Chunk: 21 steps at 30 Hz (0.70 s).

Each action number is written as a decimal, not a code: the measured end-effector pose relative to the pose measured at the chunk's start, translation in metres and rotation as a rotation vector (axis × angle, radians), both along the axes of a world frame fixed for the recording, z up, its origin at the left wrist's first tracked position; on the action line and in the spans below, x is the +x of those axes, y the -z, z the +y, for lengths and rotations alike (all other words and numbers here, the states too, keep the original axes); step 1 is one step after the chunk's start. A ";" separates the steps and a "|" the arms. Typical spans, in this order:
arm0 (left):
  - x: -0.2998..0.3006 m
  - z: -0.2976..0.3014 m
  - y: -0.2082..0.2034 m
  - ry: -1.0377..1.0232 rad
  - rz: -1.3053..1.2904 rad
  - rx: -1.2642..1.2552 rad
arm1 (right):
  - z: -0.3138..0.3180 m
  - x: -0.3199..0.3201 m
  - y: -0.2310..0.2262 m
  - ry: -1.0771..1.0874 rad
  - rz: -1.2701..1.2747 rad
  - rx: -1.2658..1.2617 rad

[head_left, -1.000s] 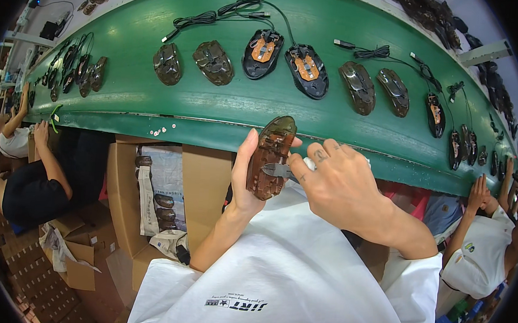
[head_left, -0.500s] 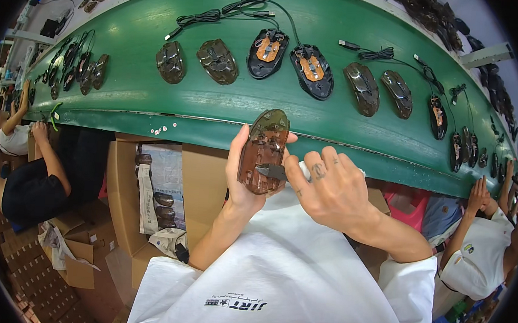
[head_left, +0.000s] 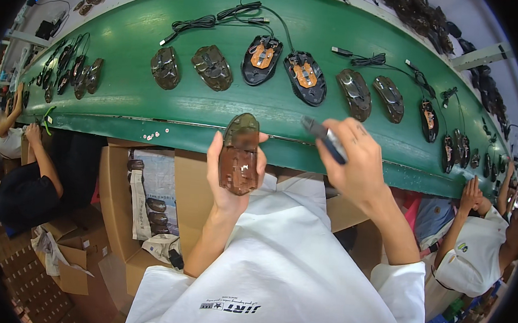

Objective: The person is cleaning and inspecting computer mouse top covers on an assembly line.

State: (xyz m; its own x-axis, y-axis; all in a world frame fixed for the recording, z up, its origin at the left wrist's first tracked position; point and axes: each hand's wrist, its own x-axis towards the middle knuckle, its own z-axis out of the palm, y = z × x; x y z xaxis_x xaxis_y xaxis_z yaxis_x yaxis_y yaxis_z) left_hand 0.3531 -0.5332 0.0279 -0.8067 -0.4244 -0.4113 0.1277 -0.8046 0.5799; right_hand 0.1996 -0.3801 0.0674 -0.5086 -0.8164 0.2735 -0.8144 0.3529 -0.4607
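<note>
Upright in front of my body is a translucent brown mouse shell point(head_left: 239, 160), its hollow inner side with moulded posts turned up. My left hand point(head_left: 231, 203) is wrapped round it, thumb along one edge and fingers at the other. Off to the right, above the near edge of the green belt point(head_left: 203, 106), my right hand point(head_left: 358, 165) grips a short dark hand tool point(head_left: 325, 139) with a grey tip. That tip points up and left, apart from the shell. The tool's exact kind is unclear, as my fingers cover part of it.
On the belt lie two opened black mice point(head_left: 304, 77) with orange inner parts, several brown shells point(head_left: 212, 68) and coiled cables point(head_left: 190, 23). A cardboard box point(head_left: 115, 193) with more shells stands by my left arm. Other people work at left point(head_left: 30, 175) and right point(head_left: 475, 248).
My right hand has lifted the tool out of the shell and moved it up and right. My left hand and the shell have shifted slightly left; the shell stands straighter.
</note>
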 end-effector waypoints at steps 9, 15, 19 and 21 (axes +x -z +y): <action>0.000 0.001 -0.001 0.073 0.069 -0.027 | 0.014 -0.006 -0.029 -0.009 0.182 0.267; -0.005 0.006 -0.013 0.120 0.084 -0.054 | -0.006 0.027 -0.045 -0.247 0.199 0.160; -0.005 0.012 -0.025 0.067 0.044 -0.082 | -0.014 0.033 -0.042 -0.311 0.301 0.191; -0.004 0.014 -0.028 0.012 0.009 -0.102 | -0.018 0.034 -0.040 -0.333 0.373 0.216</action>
